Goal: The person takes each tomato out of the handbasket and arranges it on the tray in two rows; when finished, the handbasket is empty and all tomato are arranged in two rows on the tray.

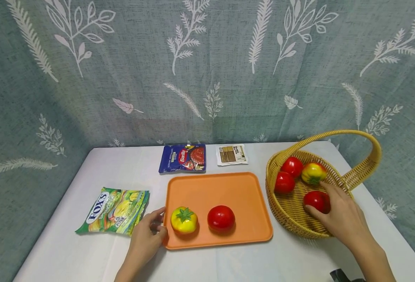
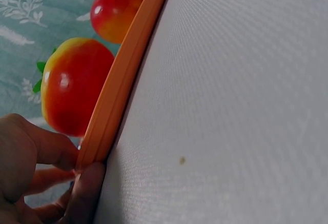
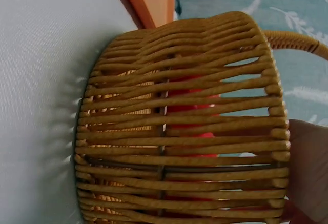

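My left hand (image 1: 147, 237) grips the left edge of the orange tray (image 1: 235, 188), its fingertips right at the rim in the left wrist view. On that tray lie a yellow tomato with a green leafy top (image 1: 184, 220) and a red tomato (image 1: 221, 218). Over at the right, my right hand (image 1: 343, 211) reaches into a wicker basket (image 1: 281, 211) and holds a red tomato (image 1: 314, 201) between thumb and fingers. Two more red tomatoes (image 1: 284, 183) and a yellow-red one (image 1: 313, 173) sit in the basket. Basket weave hides most of the right hand's grip in the right wrist view.
A green Fox's candy bag (image 1: 113, 211) lies left of the tray. Behind the tray are a blue Barilla pouch (image 1: 182, 158) and a small white-and-brown packet (image 1: 232, 154). The basket's tall handle (image 1: 373, 156) arches to the right. A patterned curtain (image 1: 207, 78) hangs behind the white table.
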